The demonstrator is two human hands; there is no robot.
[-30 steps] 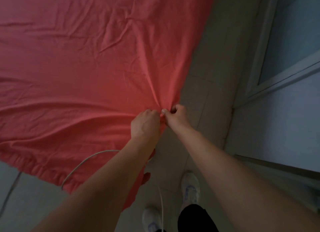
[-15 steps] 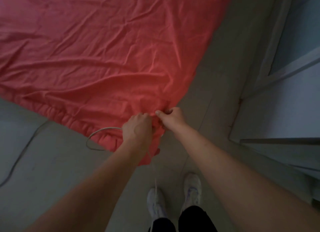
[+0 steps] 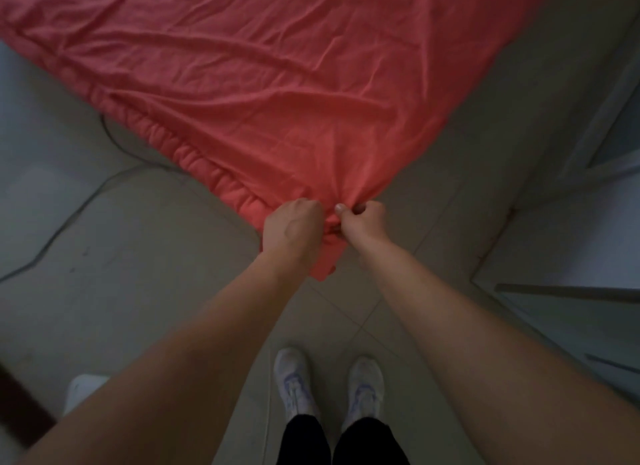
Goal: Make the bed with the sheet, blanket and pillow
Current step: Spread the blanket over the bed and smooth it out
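Since the corner was drawn back over the last second, the left hand (image 3: 292, 222) and right hand (image 3: 363, 218), knuckles nearly touching, still clutch the red sheet (image 3: 277, 83), which fans away ahead of them. They are likely stretching it before tucking.

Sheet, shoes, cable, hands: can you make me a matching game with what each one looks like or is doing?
Things:
1. sheet
2. shoes
3. cable
4. left hand and right hand

Descriptions:
A. thin, curving across the floor
B. red and wrinkled
C. gripping the sheet's corner
D. white, side by side

Pairs: 1-B, 2-D, 3-A, 4-C
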